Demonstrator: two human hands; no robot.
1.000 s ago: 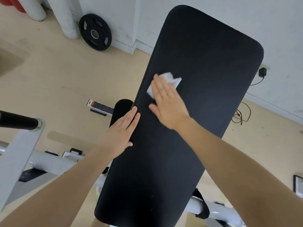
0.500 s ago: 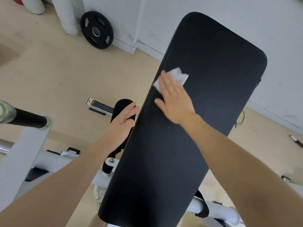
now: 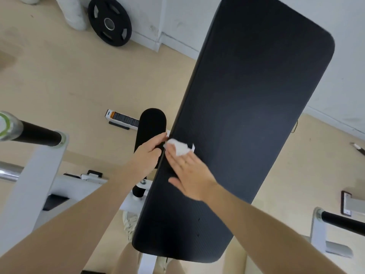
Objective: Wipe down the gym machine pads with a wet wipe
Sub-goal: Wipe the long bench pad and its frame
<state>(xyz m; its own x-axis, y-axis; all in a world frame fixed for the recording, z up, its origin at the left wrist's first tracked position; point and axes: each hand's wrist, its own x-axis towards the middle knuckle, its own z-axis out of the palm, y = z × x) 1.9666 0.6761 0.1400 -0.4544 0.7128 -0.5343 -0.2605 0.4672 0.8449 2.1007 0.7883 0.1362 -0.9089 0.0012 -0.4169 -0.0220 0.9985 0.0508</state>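
Note:
A long black bench pad (image 3: 246, 115) runs from the bottom centre up to the top right. My right hand (image 3: 189, 173) lies flat on its left part and presses a crumpled white wet wipe (image 3: 178, 147) under the fingertips, close to the pad's left edge. My left hand (image 3: 147, 157) curls around that left edge, just beside the wipe, over a smaller black roller pad (image 3: 151, 123) below.
White machine frame (image 3: 29, 184) and a black-gripped bar (image 3: 37, 133) stand at the left. Another black handle (image 3: 343, 224) sits at the lower right. A black weight plate (image 3: 109, 23) leans on the far wall. A small box (image 3: 122, 118) lies on the beige floor.
My right hand slid the wipe down and left along the pad, toward its left edge. My left hand shifted from the pad's top surface to gripping its edge.

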